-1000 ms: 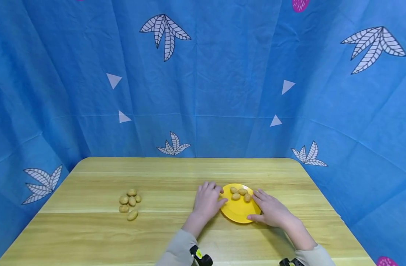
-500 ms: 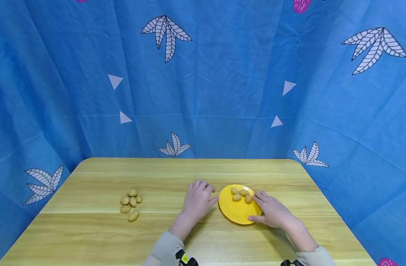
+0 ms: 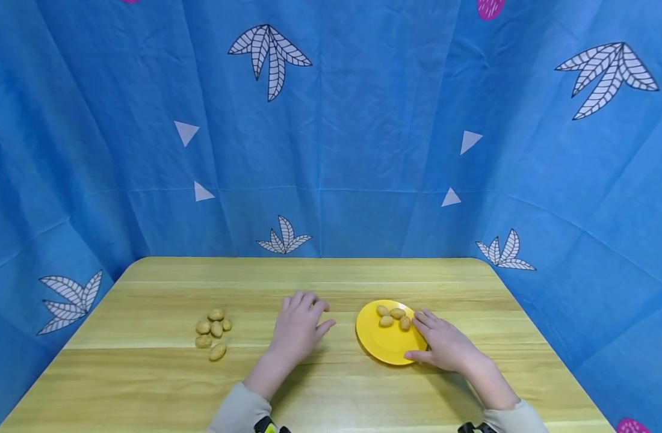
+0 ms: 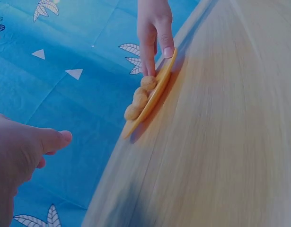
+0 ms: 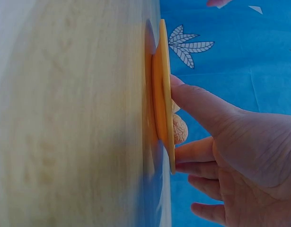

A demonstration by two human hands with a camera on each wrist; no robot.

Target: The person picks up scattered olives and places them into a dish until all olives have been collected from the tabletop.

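A round yellow plate lies flat on the table, with several tan, wrinkled oval nuts that look like walnuts in its far half. My right hand touches the plate's right rim, thumb at the near side and fingertips farther back. In the right wrist view its fingers stretch toward the rim and one nut shows between thumb and fingers. My left hand hovers over the table left of the plate, fingers relaxed and holding nothing. In the left wrist view its thumb points toward the plate.
A loose group of several more nuts lies on the left part of the wooden table. A blue patterned curtain hangs behind the table and at both sides.
My left hand has left the plate's left rim and moved leftward over the table. The right hand stays at the right rim, and the nuts keep their places.
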